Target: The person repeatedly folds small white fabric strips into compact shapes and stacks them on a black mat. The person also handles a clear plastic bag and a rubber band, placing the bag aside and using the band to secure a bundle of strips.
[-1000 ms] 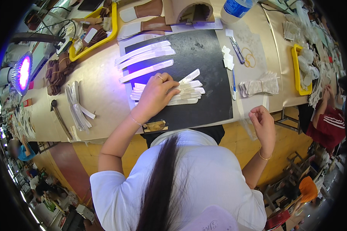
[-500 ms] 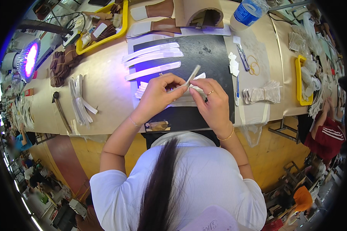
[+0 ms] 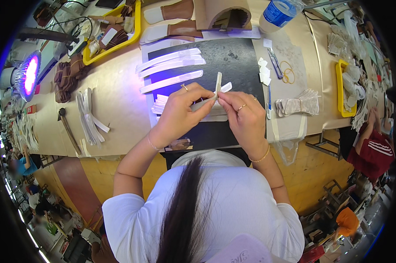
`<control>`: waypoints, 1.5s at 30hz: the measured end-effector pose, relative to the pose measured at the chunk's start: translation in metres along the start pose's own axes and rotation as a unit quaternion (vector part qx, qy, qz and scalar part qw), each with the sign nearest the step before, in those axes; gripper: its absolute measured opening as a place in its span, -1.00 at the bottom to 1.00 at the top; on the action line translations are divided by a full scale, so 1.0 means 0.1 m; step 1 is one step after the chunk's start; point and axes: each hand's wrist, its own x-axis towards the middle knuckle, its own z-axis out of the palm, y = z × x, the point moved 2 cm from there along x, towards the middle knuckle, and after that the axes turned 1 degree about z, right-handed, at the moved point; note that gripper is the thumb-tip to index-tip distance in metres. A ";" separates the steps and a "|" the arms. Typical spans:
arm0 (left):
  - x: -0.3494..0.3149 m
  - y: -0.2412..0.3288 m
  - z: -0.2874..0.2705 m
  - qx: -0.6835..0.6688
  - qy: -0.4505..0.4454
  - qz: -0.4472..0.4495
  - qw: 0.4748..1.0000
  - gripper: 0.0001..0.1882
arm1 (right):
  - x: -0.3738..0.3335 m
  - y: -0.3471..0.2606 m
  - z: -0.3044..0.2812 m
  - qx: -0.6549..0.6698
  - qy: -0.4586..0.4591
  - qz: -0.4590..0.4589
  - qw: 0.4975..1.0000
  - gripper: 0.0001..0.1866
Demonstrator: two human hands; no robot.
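Note:
My left hand (image 3: 185, 107) pinches a narrow pale strip (image 3: 218, 83) between thumb and fingers, over the black work mat (image 3: 233, 57). My right hand (image 3: 245, 115) grips the same strip from the other side, thumb and forefinger pressed on it. The strip bends where the fingers meet, and its free end sticks up away from me. Beneath the hands lies a pile of white strips (image 3: 160, 104), partly hidden. Farther off, several long white strips (image 3: 171, 81) lie side by side on the mat.
A lit purple lamp (image 3: 30, 76) and a hammer (image 3: 69, 131) are on the left. Brown leather pieces (image 3: 178, 11) and a water bottle (image 3: 277, 16) stand at the back. Scissors (image 3: 275, 65), small white squares (image 3: 264, 72) and bundled pale pieces (image 3: 298, 104) lie to the right. Yellow trays (image 3: 136, 30) hold parts.
The strip's free end has swung from leaning right to nearly upright. My fingers have shifted slightly along it, both hands still pinching. The whole view has moved a little.

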 end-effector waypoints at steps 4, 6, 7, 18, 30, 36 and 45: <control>-0.02 0.01 0.01 0.020 -0.003 0.011 1.000 -0.84 | -0.03 0.00 0.03 -0.012 0.021 -0.023 0.999 -0.84; -0.03 0.03 0.00 0.027 -0.009 0.015 0.999 -0.85 | -0.03 0.02 0.03 -0.014 0.025 -0.015 0.999 -0.84; -0.03 0.01 -0.01 0.016 -0.017 -0.012 1.000 -0.85 | -0.03 0.04 0.03 -0.011 0.023 -0.003 1.000 -0.85; 0.45 -0.85 -0.77 0.199 0.017 -0.096 0.975 -0.75 | -0.03 0.32 -0.29 0.016 0.069 0.146 0.987 -0.95; 0.18 -0.48 0.14 0.192 -0.112 -0.016 0.975 -0.79 | -0.17 0.38 -0.03 -0.026 0.004 0.123 0.992 -0.93; 0.18 -0.57 0.14 -0.017 -0.080 -0.149 0.985 -0.79 | -0.16 0.34 0.25 -0.071 -0.022 0.038 0.996 -0.90; 0.20 -0.46 0.11 -0.042 -0.061 -0.136 0.988 -0.78 | -0.05 0.23 0.29 -0.100 -0.003 -0.005 0.995 -0.90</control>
